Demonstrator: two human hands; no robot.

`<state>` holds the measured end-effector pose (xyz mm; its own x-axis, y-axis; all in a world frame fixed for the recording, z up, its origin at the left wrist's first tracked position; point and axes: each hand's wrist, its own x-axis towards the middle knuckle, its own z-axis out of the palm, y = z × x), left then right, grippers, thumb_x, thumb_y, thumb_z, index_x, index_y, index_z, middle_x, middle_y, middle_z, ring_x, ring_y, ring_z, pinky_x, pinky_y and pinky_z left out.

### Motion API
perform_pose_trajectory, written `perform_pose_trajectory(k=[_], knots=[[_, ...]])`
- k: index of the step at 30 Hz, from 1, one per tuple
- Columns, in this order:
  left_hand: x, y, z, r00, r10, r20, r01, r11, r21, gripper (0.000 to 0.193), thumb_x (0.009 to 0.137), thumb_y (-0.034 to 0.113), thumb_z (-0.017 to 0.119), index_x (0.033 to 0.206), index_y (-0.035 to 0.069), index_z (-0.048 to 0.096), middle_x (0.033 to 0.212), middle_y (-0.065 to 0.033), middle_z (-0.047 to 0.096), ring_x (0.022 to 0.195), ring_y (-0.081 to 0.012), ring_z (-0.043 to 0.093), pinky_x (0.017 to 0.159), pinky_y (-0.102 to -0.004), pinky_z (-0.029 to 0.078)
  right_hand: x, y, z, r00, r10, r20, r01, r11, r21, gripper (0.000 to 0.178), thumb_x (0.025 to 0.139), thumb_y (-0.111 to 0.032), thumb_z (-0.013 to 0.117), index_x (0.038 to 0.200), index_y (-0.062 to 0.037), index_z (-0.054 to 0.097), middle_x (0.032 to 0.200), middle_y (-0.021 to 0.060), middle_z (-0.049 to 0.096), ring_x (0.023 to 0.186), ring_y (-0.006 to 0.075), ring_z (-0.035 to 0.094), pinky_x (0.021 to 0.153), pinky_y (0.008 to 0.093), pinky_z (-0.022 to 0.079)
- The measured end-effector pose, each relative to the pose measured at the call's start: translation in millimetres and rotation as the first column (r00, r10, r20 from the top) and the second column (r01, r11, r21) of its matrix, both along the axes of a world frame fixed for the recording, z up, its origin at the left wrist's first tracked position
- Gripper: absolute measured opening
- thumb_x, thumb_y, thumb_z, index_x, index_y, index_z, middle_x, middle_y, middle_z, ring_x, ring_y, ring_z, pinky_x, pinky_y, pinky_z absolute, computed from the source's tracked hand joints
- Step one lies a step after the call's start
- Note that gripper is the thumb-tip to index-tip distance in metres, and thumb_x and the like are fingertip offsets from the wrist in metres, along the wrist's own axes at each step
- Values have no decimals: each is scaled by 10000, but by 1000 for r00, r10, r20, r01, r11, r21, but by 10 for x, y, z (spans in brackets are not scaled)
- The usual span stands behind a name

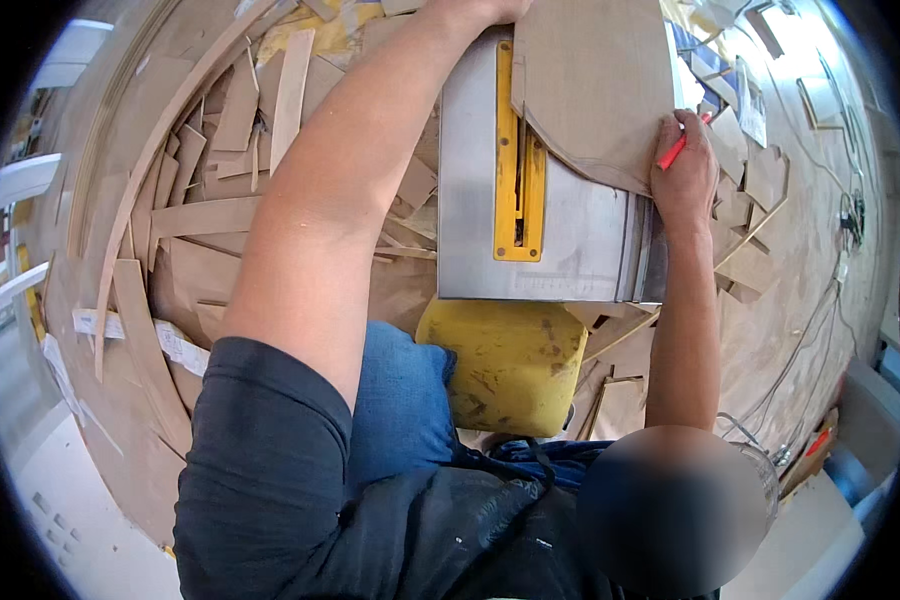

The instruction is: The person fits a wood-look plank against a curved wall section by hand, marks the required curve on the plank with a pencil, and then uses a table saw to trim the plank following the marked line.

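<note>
The right hand (686, 165), gripping a red pen (673, 153), touches the board (600, 90) on the saw (582, 235); I can't tell what the left hand (498, 8) holds.

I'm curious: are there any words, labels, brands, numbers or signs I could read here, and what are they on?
None can be read.
White strips at left: faint print, too blurred.
White sheet at right: marks too small.
Metal table: faint marks near its front edge, unreadable.
Dark shirt: faint print, illegible.
Wooden board: no lettering I can make out.
</note>
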<state>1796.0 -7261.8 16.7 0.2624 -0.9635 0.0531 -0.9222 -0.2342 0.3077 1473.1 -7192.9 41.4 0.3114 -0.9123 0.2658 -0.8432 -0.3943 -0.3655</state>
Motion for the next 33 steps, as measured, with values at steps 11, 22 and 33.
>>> perform_pose_trajectory(k=[11, 22, 33], knots=[[-109, 207, 36, 1000, 0, 21, 2, 994, -107, 557, 1083, 373, 331, 1421, -24, 528, 1377, -260, 621, 1288, -415, 582, 1112, -530, 423, -18, 160, 86, 999, -29, -29, 31, 999, 39, 309, 1059, -256, 520, 1178, 4, 637, 1076, 283, 695, 1023, 473, 657, 876, 529, 513], [-124, 311, -53, 999, -26, 41, 34, 982, -187, 522, 1078, 333, 373, 1400, -50, 526, 1420, -257, 587, 1333, -406, 543, 1161, -514, 375, -76, 271, 89, 1000, 9, 10, -9, 1000, 25, 304, 1056, -248, 524, 1189, 3, 632, 1098, 283, 688, 1031, 477, 652, 868, 539, 510], [-179, 366, -193, 996, -63, 59, 79, 945, -318, 462, 1062, 290, 451, 1339, -64, 555, 1375, -262, 605, 1326, -390, 532, 1169, -519, 341, -131, 373, 143, 1000, -25, 1, 25, 997, 71, 305, 1059, -239, 528, 1198, 12, 634, 1109, 276, 691, 1042, 468, 655, 883, 517, 514]])
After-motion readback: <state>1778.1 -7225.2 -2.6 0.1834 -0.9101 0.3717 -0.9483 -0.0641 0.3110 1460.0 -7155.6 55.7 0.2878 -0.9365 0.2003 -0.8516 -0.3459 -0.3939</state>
